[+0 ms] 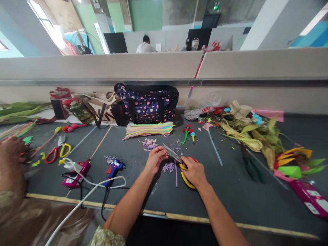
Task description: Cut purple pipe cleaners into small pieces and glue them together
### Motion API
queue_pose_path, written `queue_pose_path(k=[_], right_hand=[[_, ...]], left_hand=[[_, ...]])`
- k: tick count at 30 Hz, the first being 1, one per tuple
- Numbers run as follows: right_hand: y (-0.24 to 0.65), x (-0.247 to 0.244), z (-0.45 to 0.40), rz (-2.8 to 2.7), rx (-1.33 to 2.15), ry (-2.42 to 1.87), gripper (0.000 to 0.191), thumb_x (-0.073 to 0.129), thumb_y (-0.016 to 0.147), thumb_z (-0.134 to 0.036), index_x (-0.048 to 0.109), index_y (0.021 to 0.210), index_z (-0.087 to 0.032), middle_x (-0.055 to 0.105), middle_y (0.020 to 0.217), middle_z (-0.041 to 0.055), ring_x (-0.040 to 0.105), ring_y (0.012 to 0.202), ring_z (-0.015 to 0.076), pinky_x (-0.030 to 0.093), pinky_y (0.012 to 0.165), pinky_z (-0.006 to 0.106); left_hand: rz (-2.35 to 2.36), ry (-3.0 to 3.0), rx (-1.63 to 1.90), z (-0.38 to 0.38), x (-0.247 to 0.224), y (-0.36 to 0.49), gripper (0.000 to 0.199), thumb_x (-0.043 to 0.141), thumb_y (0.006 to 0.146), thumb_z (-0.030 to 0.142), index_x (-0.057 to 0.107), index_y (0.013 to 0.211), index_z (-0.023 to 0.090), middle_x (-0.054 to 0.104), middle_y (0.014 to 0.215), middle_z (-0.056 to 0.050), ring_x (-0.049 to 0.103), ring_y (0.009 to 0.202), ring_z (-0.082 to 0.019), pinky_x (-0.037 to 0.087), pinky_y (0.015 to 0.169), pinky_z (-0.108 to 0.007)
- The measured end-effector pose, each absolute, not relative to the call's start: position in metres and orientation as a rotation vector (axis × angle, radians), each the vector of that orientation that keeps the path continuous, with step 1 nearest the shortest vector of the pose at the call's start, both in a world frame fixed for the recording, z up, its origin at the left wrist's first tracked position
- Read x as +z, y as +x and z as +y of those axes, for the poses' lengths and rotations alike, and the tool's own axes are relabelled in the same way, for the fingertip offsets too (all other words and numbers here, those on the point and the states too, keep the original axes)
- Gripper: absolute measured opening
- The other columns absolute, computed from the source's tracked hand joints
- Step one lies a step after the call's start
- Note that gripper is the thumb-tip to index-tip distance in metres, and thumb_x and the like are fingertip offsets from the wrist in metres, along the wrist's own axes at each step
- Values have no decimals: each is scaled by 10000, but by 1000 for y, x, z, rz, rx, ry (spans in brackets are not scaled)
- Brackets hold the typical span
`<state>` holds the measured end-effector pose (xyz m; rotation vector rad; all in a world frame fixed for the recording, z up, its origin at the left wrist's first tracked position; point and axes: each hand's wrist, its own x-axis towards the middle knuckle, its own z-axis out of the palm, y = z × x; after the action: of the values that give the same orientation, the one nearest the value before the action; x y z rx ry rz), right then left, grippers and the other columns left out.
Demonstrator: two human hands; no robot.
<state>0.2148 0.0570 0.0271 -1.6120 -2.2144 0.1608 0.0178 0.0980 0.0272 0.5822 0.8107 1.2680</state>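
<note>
My right hand [193, 171] is closed round the yellow and red handles of a pair of scissors [188, 180], whose blades [172, 152] point up and to the left. Close to the blade tips, my left hand [156, 159] has its fingers pinched together; what they hold is too small to make out. Below the blades lie small purple pieces [168, 167] and a purple strip [176, 176]. Another heap of purple and pale bits [150, 144] sits just beyond my left hand. A bundle of pastel pipe cleaners [149, 130] lies farther back.
A blue glue gun [114, 172], a magenta power strip [77, 176] and a white cable [87, 197] lie left. A patterned bag [151, 106] stands behind. Husks [252, 136] and pliers [252, 167] are right. Another person's hand [12, 150] is at far left.
</note>
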Motion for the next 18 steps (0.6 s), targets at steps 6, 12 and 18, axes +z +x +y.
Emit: queue_pose_path(k=[6,12,18], right_hand=[[215,28,57,-2229,157,-1626,161,521,769,-212,585,912,-250,604,785,-21,543,703,115,294,597,215],[214,31,56,-2262,149,-1652,174,509,775,-207,590,923,-245,621,823,-2,552,719,121,298,601,214],[216,29,57,-2237,210,-1636,138,519,765,-191,584,876,-240,607,762,-23,553,705,106,302,604,206]], left_hand=[[832,567,1267,97,31,18,255,794,580,201,630,757,120,617,642,-2,586,546,-94,511,606,-227],[844,577,1261,97,33,19,221,783,602,190,635,752,124,617,638,1,584,540,-88,510,609,-225],[860,553,1267,97,33,18,240,791,586,177,651,776,130,648,685,-11,587,538,-86,503,606,-220]])
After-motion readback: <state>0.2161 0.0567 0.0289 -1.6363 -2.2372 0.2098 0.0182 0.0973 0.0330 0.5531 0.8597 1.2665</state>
